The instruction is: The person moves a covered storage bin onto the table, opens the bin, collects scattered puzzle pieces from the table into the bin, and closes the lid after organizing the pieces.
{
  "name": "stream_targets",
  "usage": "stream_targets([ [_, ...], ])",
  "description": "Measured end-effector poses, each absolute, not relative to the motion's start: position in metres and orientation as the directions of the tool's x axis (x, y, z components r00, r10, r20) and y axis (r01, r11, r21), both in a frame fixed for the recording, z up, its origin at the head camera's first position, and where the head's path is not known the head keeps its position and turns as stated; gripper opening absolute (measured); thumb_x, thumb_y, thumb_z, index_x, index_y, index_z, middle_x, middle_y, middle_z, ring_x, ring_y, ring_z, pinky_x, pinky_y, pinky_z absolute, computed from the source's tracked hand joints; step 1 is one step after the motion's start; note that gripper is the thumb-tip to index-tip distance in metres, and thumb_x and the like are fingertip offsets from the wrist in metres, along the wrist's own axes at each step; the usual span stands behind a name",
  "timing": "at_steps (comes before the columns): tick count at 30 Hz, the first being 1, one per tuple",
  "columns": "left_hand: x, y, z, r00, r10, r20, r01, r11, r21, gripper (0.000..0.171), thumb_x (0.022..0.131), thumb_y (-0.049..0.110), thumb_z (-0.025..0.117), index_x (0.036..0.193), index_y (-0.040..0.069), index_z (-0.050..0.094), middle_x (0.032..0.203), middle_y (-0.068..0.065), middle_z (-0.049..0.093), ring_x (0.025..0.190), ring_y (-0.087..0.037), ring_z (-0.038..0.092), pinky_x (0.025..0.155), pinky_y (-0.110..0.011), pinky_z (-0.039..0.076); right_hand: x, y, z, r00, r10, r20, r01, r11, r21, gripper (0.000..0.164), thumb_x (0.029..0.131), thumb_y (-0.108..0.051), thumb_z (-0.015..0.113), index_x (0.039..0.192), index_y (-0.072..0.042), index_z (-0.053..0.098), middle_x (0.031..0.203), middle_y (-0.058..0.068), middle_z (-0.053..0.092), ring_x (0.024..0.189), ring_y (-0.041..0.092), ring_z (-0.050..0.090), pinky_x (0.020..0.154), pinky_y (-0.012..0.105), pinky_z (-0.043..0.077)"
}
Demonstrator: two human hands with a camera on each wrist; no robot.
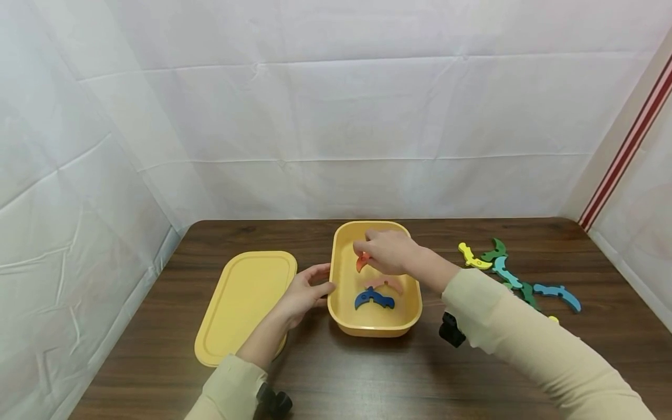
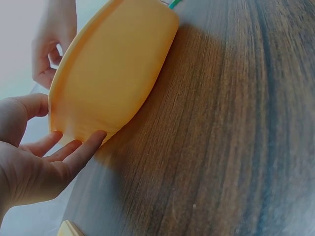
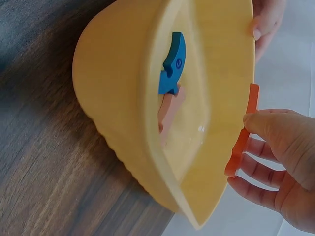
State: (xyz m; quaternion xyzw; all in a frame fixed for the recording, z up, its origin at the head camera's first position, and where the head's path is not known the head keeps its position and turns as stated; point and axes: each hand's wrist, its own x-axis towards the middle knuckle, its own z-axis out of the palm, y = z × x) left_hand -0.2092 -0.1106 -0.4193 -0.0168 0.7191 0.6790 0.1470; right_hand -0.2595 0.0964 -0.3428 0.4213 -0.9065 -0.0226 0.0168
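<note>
A yellow box [image 1: 336, 303] stands on the table. My left hand [image 1: 307, 291] holds its left side, thumb at the rim and fingertips against the outer wall [image 2: 113, 64]. Over the box's far half, my right hand [image 1: 388, 251] pinches a thin, curved orange toy piece [image 3: 241, 142] between thumb and fingers; in the head view the hand partly covers this orange piece [image 1: 362, 262]. On the box floor lie a dark blue curved piece [image 1: 374, 299] and a pink curved piece [image 1: 385, 283], touching each other.
A flat yellow lid [image 1: 247, 303] lies left of the box. On the right are more curved pieces: yellow [image 1: 472, 258], green [image 1: 494, 251], light blue [image 1: 506, 273] and blue [image 1: 559, 294]. White sheeting [image 1: 341, 116] hangs behind the table.
</note>
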Motion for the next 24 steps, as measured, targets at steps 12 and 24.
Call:
stream_targets([
  [12,-0.209,-0.112,-0.413,-0.941,0.215,-0.26,-0.246,0.09,0.965,0.051,0.089,0.003,0.055,0.137,0.001,0.039,0.138,-0.021,0.04,0.115,-0.035,0.052,0.083,-0.043,0.052,-0.255,0.085,-0.342,-0.652,-0.757,-0.039,-0.758,0.651,0.038,0.012,0.089,-0.026,0.06,0.096,-0.02,0.053,0.08,0.001,0.045,0.061,0.015,0.045,0.05,0.023,0.037],
  [24,-0.195,-0.108,-0.388,-0.937,0.223,-0.268,-0.251,0.104,0.962,0.052,0.088,0.003,0.055,0.137,-0.002,0.037,0.138,-0.023,0.039,0.116,-0.037,0.05,0.088,-0.045,0.049,-0.252,0.078,-0.34,-0.647,-0.761,-0.054,-0.763,0.643,0.067,0.009,0.09,-0.019,0.059,0.098,-0.019,0.055,0.086,0.001,0.048,0.068,0.015,0.048,0.053,0.025,0.043],
])
